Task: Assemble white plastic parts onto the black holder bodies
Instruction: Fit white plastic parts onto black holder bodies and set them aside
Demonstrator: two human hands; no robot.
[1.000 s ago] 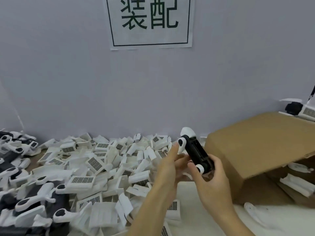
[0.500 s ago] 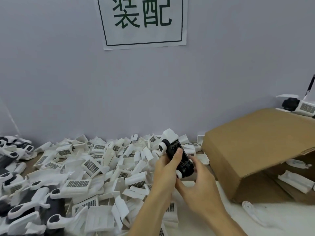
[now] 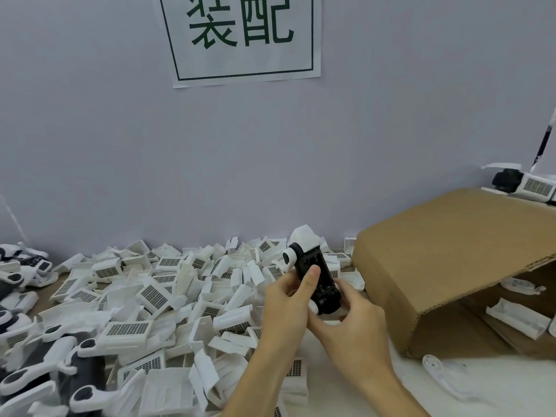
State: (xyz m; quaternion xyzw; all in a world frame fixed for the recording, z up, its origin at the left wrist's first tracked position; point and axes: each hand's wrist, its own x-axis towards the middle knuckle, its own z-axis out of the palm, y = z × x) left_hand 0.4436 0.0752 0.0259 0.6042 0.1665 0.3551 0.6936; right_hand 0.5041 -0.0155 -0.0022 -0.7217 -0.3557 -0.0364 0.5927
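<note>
Both hands grip one black holder body [image 3: 316, 276] above the desk [image 3: 496, 395].
Left hand [image 3: 288, 299] curled round it, thumb on its face; right hand [image 3: 352, 320] pinches its near end; heap of white plastic parts [image 3: 156, 296] lies left; cardboard box [image 3: 451, 251] right.

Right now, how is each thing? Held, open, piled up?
Holder: held up by both hands, white cap on its far end.
Left hand: grips holder, thumb on top.
Right hand: grips holder's near end.
White parts: loose in a pile.
Box: on its side, open.
Sign: stuck on wall.
</note>
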